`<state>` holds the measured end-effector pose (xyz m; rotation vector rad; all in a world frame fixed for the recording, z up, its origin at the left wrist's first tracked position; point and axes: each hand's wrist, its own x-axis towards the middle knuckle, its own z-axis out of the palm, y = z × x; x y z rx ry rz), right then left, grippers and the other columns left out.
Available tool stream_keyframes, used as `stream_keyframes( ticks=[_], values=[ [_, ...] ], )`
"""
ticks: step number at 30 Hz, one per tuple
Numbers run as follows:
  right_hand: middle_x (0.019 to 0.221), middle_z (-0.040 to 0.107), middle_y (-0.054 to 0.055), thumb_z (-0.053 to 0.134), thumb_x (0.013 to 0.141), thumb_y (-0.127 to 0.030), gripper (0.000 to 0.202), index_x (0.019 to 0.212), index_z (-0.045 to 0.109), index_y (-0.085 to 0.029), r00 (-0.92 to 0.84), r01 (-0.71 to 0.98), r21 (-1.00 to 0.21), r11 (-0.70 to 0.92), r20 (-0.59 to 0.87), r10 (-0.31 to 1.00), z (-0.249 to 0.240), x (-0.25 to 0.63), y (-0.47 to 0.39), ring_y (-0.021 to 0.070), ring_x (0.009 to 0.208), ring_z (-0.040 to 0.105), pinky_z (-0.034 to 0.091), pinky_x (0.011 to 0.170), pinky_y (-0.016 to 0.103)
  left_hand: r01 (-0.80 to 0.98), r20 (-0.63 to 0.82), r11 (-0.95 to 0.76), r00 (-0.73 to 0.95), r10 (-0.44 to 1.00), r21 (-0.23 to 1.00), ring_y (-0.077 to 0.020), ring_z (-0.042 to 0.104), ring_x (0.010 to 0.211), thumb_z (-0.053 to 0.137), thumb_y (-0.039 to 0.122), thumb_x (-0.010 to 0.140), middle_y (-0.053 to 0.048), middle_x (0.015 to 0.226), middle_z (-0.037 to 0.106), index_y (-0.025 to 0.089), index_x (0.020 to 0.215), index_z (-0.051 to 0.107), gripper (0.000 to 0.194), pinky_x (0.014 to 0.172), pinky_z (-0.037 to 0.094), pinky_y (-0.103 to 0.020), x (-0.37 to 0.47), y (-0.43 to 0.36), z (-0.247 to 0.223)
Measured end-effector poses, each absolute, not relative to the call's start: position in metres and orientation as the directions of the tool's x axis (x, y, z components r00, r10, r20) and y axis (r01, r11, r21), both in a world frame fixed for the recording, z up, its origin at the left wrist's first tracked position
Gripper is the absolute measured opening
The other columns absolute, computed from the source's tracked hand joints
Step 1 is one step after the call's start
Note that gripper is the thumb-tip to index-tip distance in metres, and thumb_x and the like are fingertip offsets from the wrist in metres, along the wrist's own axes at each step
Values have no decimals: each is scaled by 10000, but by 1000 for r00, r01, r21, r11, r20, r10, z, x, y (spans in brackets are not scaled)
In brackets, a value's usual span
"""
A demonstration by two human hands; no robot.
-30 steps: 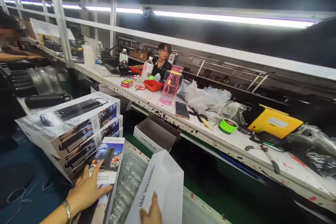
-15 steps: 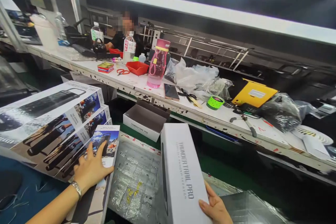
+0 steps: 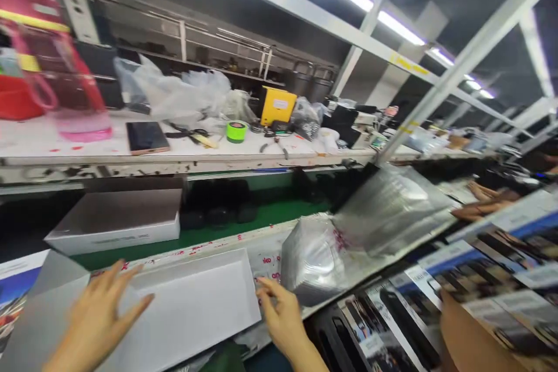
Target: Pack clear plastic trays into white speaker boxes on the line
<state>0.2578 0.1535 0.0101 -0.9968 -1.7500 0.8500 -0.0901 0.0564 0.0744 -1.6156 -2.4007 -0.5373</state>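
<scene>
Your view has swung to the right since half a second ago: the long white workbench [image 3: 305, 154] now runs across the upper half, and the pink water bottle [image 3: 65, 70] that stood mid-bench sits blurred at the far left edge. The stack of printed boxes that was under your left hand has slid almost out of view, with only a corner [image 3: 17, 285] showing at the left, while another set of printed boxes [image 3: 479, 267] fills the lower right. The white box [image 3: 192, 302] you held upright by its end now lies flat in front of you on the near table, its broad blank face up. The open white box [image 3: 115, 224] on the green belt sits behind it, apart from it. A pile of clear plastic bags [image 3: 318, 256] lies just to the right of the white box. Your left hand [image 3: 93, 317] has left the printed boxes and hovers over the left end of the white box, fingers spread wide and holding nothing. Your right hand [image 3: 279, 311] is at the box's right corner, fingers loosely curled and parted, touching its edge rather than gripping it. Another person's hands [image 3: 483, 200] rest far right. On the bench the yellow case [image 3: 276, 106], phone [image 3: 146, 136] and green tape roll [image 3: 236, 131] remain.
</scene>
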Motion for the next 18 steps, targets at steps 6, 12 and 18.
stream_keyframes(
  ticks=[6, 12, 18],
  values=[
    [1223, 516, 145, 616, 801, -433, 510, 1229, 471, -197, 592, 317, -904, 286, 425, 685, 4, 338, 140, 281, 1101, 502, 397, 976, 479, 840, 199, -415, 366, 909, 350, -293, 397, 1309, 521, 481, 859, -30, 1313, 585, 302, 1124, 661, 349, 1102, 288, -506, 91, 144, 120],
    [1387, 352, 229, 650, 651, -657, 938, 1363, 272, -177, 571, -108, -994, 31, -37, 820, -21, 365, 180, 357, 1252, 407, 350, 1023, 517, 721, 7, -661, 675, 738, 207, -278, 555, 1100, 665, 422, 804, -80, 997, 729, 206, 928, 743, 261, 1065, 222, -504, 230, 218, 137],
    [1387, 374, 231, 664, 641, -642, 936, 1358, 286, -175, 426, -165, -986, -15, -85, 901, -47, 378, 188, 367, 1276, 394, 336, 1033, 520, 740, -256, -658, 669, 698, 139, -203, 647, 692, 604, 237, 796, -52, 678, 725, 206, 708, 747, 170, 806, 409, -373, 264, 246, 133]
  ],
)
